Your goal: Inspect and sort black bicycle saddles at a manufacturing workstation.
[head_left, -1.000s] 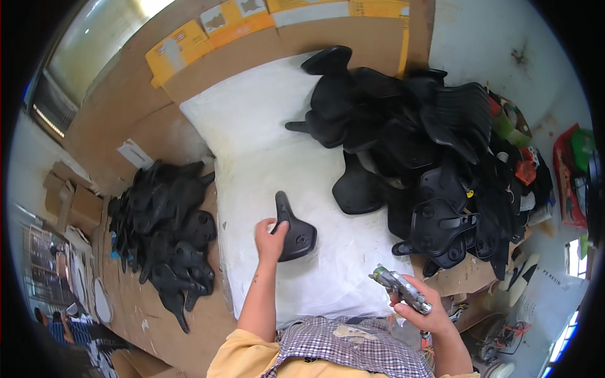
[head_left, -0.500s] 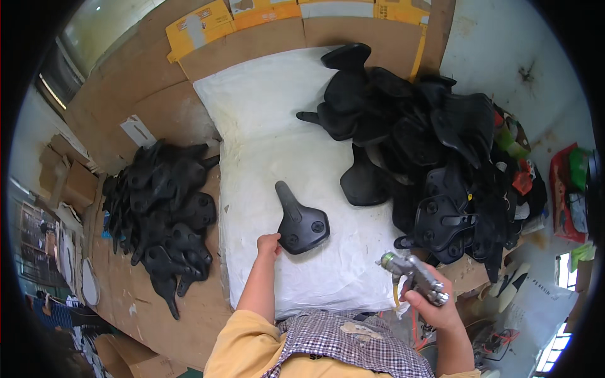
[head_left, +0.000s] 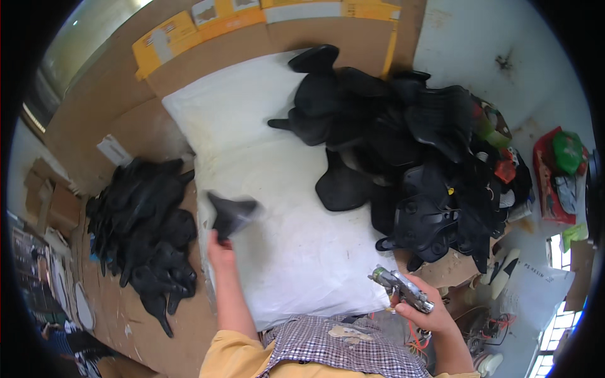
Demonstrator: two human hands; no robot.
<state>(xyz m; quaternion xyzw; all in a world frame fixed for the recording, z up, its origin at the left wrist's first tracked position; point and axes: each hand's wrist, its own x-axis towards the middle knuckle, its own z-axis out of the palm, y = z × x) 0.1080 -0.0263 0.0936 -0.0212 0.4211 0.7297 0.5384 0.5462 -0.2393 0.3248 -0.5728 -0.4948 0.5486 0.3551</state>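
Observation:
A black bicycle saddle (head_left: 234, 216), smeared by motion, is raised over the left edge of the white covered work surface (head_left: 277, 264). My left hand (head_left: 221, 253) is closed on its near edge. Over at the lower right, my right hand (head_left: 431, 309) grips a silver metal spray gun (head_left: 404, 291), whose green-ringed nozzle points left. The gun is above the near right corner of the white sheet. Nearest to my left hand lies a heap of black saddles (head_left: 148, 220) on brown cardboard.
A larger pile of black saddles (head_left: 372, 107) covers the far right of the sheet. Cardboard panels (head_left: 252, 44) with yellow tape stand along the back. At right hang red and green bags (head_left: 554, 176). Orange hoses and cables (head_left: 495, 324) lie below right.
The saddle, which lay on the middle of the sheet, has been lifted and moved left in my left hand. My right hand keeps the spray gun. The whole view has shifted slightly.

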